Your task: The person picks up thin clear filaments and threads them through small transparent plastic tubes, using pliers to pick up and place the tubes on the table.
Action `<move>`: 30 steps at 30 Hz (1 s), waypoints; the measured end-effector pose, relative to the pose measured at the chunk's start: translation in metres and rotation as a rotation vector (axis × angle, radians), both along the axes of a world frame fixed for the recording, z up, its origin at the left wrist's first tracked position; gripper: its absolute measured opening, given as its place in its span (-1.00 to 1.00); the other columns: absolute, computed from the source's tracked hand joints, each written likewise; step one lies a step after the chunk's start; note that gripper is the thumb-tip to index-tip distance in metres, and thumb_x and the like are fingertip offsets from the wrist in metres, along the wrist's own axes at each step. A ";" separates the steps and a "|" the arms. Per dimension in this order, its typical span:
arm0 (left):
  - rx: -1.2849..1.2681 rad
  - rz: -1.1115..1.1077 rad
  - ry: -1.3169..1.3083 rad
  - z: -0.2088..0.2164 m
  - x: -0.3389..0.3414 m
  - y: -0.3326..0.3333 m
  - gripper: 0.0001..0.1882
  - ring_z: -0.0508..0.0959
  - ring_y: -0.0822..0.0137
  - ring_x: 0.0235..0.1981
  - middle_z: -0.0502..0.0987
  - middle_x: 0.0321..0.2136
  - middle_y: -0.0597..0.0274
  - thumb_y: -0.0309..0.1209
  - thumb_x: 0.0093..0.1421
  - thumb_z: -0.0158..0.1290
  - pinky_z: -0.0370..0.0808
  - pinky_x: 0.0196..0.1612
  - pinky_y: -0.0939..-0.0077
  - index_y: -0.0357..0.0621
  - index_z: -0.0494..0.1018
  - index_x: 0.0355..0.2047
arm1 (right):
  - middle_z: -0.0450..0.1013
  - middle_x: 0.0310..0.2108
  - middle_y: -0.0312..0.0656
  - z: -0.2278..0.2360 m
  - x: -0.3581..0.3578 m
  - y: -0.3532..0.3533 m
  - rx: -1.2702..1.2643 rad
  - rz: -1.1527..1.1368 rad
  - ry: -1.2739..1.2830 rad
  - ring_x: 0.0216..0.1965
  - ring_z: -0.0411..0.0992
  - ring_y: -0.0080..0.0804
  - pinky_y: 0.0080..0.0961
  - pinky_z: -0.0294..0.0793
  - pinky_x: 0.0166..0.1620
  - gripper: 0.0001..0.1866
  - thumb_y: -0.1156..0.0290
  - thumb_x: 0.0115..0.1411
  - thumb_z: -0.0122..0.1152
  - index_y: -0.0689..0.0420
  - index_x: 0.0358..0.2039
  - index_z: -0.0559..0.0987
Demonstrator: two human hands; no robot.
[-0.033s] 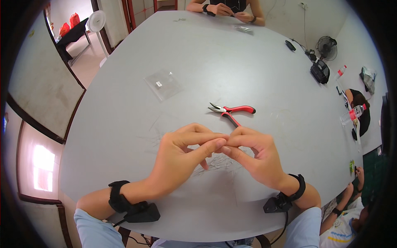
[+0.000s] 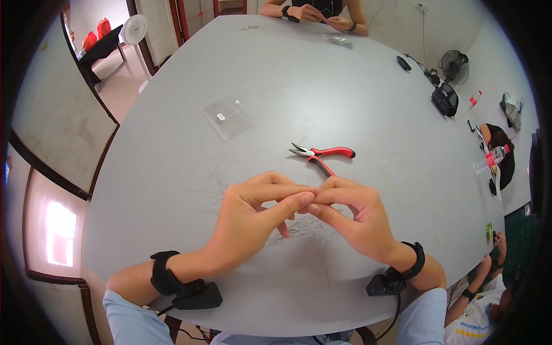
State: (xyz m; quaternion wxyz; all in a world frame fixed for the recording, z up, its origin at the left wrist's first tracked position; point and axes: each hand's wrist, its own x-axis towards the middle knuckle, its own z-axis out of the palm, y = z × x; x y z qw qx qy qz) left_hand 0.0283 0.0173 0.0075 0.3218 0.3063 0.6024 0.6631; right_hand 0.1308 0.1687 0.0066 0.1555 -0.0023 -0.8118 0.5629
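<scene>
My left hand and my right hand meet fingertip to fingertip above the near part of the table. Thumb and fingers of each are pinched together; whatever lies between them is too small or hidden to make out. Beneath the hands is a loose scatter of thin, silvery, wire-like pieces, partly covered by my fingers. Just beyond my fingertips lie pliers with red and black handles, jaws parted and pointing left. One handle's end is hidden behind my right hand.
A clear plastic bag lies flat on the grey table, left of centre. Across the table sits a person, hands together near a small bag. Along the right stand a black case, a fan and a bottle.
</scene>
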 end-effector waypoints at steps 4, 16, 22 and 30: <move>-0.008 -0.051 -0.141 0.001 -0.003 -0.001 -0.79 0.42 0.51 -0.51 0.46 -0.40 0.19 -0.43 0.18 0.00 0.46 -0.57 0.64 -0.30 0.54 -0.26 | 0.40 -0.53 -0.26 0.001 0.000 0.002 0.119 0.042 -0.016 -0.53 0.32 -0.60 -0.67 0.28 -0.43 -0.93 0.59 0.07 0.13 0.23 -0.43 0.58; 0.004 -0.060 -0.145 -0.001 -0.001 -0.001 -0.78 0.44 0.49 -0.51 0.46 -0.42 0.19 -0.41 0.18 0.01 0.50 -0.57 0.61 -0.32 0.54 -0.28 | 0.42 -0.53 -0.25 0.002 0.000 0.002 0.171 0.040 0.005 -0.56 0.34 -0.57 -0.67 0.28 -0.48 -0.93 0.61 0.05 0.13 0.22 -0.45 0.58; 0.033 -0.058 -0.157 0.003 -0.006 -0.003 -0.79 0.43 0.48 -0.52 0.45 -0.41 0.18 -0.41 0.19 0.00 0.50 -0.56 0.60 -0.32 0.53 -0.30 | 0.42 -0.53 -0.25 0.002 -0.002 0.005 0.197 0.071 0.024 -0.56 0.36 -0.51 -0.64 0.30 -0.48 -0.91 0.63 0.01 0.16 0.19 -0.45 0.58; 0.084 -0.032 -0.134 0.014 -0.011 -0.005 -0.80 0.43 0.46 -0.54 0.45 -0.37 0.11 -0.39 0.17 0.02 0.48 -0.56 0.59 -0.30 0.54 -0.37 | 0.43 -0.51 -0.25 0.003 -0.003 0.013 0.268 0.094 0.024 -0.49 0.39 -0.45 -0.60 0.34 -0.42 -0.90 0.64 0.00 0.16 0.18 -0.45 0.58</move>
